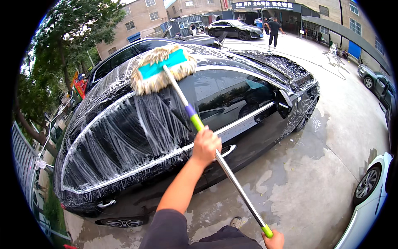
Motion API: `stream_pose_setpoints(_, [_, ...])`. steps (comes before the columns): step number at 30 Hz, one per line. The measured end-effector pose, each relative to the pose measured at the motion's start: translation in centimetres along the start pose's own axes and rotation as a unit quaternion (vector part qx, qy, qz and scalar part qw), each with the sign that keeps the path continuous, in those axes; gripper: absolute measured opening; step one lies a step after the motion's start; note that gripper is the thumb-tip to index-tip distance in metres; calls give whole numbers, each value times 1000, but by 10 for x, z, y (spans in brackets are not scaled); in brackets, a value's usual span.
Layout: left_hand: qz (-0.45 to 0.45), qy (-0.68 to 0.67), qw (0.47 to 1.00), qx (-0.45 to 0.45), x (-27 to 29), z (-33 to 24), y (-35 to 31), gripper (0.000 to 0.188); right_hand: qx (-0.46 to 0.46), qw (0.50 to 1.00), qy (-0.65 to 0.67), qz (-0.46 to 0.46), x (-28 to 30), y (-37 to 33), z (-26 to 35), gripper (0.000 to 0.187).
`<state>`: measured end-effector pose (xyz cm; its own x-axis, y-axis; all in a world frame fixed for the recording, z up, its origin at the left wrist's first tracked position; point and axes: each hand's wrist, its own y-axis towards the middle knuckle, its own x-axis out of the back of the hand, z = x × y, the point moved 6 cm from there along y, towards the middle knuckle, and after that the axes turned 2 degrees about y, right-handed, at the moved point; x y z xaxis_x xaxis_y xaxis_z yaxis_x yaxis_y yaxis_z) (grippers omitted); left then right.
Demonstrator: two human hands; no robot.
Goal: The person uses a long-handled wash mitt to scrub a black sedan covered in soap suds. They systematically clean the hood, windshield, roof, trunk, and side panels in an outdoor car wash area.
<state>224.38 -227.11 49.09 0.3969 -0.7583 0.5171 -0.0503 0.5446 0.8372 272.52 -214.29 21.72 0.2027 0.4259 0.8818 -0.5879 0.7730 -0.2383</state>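
A long-handled car wash mop (227,170) slants from the lower right up to a black car (178,159). Its shaggy beige head with a teal backing plate (162,65) rests against the car where the roof edge meets the side windows. My left hand (206,146) is wrapped round the pole just below its green sleeve. Lower down, my right hand (273,240) grips the green end of the handle. Streaks of white foam cover the rear side window (124,137), and foam also lies on the roof and bonnet. The front side window (232,91) looks mostly free of foam.
Wet concrete (286,182) surrounds the car. A white car (367,199) stands close on the right, with a dark car (377,83) beyond it. Another black car (236,29) and a person in dark clothes (274,31) are farther back. A metal fence (25,157) runs along the left.
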Motion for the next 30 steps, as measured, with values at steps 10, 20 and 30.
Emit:
stream_pose_setpoints(10, [154,-191,969,21,-88,-253,-153,18,-258,938,-172,155,88,-108,-225,42])
stream_pose_setpoints(20, [71,-104,992,-6,-133,-199,-23,23,-154,980,-128,-9,101,52,-213,20])
stream_pose_setpoints(30, [40,-20,998,-33,-167,-153,85,26,66,984,70,-151,146,106,-147,40])
